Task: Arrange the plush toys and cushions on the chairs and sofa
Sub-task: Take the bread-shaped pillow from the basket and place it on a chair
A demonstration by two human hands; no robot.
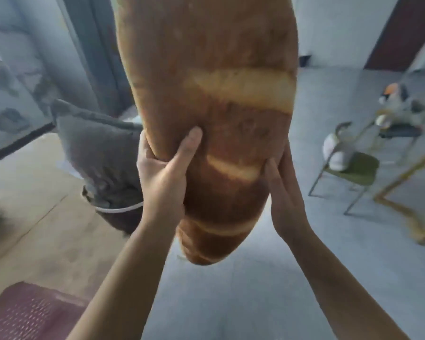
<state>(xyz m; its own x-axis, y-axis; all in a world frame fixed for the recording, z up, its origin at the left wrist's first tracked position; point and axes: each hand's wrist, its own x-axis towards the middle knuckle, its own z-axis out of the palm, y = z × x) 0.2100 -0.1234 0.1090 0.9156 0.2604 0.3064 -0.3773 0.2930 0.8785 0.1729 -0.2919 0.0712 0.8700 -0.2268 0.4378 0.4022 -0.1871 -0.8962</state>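
A long brown plush shaped like a bread loaf (221, 94), with pale slashes across it, hangs upright in front of me and fills the middle of the view. My left hand (165, 173) grips its left side, thumb pressed into the front. Against its right side my right hand (284, 190) presses with the fingers straight and pointing up. A grey cushion (93, 153) stands in a dark basket (118, 217) to the left. On the right, a white plush (334, 150) sits on a green chair (353, 173).
A second chair (400, 126) farther right carries a grey and orange plush (395, 96). A gold-legged table (407, 190) stands at the right edge. A pink perforated crate (27, 315) lies at bottom left. The floor is grey tile, with a wooden area on the left.
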